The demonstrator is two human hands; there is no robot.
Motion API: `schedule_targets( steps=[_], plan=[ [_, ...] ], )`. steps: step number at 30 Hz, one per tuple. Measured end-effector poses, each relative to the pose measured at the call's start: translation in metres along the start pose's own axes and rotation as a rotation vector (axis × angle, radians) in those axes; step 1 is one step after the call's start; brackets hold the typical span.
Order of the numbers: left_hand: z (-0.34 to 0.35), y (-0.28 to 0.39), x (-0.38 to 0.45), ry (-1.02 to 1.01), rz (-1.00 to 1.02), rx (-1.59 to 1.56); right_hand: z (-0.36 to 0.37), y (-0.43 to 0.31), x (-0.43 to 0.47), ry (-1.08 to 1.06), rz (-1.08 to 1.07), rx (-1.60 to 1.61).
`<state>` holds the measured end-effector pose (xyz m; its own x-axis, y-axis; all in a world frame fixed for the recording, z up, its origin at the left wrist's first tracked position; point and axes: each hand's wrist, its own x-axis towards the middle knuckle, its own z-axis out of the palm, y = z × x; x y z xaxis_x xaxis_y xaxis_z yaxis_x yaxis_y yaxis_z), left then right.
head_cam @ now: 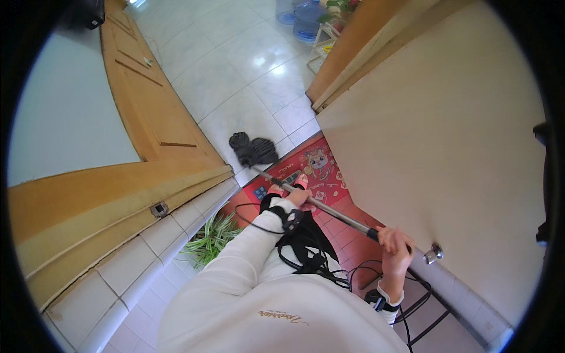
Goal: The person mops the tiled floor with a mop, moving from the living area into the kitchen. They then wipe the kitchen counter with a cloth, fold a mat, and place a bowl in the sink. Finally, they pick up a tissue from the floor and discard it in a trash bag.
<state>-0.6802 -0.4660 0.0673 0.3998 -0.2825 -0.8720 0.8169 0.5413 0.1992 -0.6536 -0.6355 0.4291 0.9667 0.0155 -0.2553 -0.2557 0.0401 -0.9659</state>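
Note:
A mop with a metal pole (340, 215) runs diagonally across my front. My left hand (300, 198) grips the pole partway down, above my feet. Near its upper end, by the dark grip, my right hand (395, 242) is closed around it. The mop's dark grey string head (254, 150) rests on the pale floor tiles (240, 103), just past the edge of a red printed doormat (326, 165). My feet, in pink footwear, are on the mat.
A wooden door (154, 110) stands on the left, and a pale door with a metal knob (433, 253) on the right. A spider plant (214, 236) is low at left. Water jugs (307, 22) and a white rack (321, 48) stand beyond. Black cables hang by my waist.

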Motion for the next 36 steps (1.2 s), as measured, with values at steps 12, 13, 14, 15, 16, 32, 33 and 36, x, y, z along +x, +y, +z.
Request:
schedule_targets(
  steps=[12, 13, 14, 15, 16, 32, 33, 36],
  plan=[
    [-0.004, 0.014, -0.021, -0.142, 0.147, -0.503, 0.043, -0.038, -0.041, -0.407, -0.287, -0.213],
    [0.004, 0.023, -0.014, -0.152, 0.134, -0.485, 0.044, -0.037, -0.044, -0.42, -0.308, -0.266],
    [0.01, 0.035, -0.006, -0.218, 0.14, -0.437, 0.042, -0.036, -0.044, -0.461, -0.304, -0.309],
    [0.016, 0.046, 0.002, -0.277, 0.154, -0.381, 0.042, -0.031, -0.046, -0.438, -0.35, -0.332],
    [0.025, 0.058, 0.013, -0.327, 0.153, -0.394, 0.042, -0.025, -0.044, -0.418, -0.379, -0.34],
    [0.157, -0.145, 0.01, -0.327, -0.37, -0.21, -0.111, -0.05, -0.274, 0.319, -0.527, -0.14],
    [0.169, -0.154, -0.001, -0.246, -0.441, -0.283, -0.118, -0.056, -0.294, 0.398, -0.58, -0.165],
    [0.188, -0.163, -0.056, -0.199, -0.479, -0.216, -0.134, -0.079, -0.345, 0.46, -0.609, -0.189]
  ],
)
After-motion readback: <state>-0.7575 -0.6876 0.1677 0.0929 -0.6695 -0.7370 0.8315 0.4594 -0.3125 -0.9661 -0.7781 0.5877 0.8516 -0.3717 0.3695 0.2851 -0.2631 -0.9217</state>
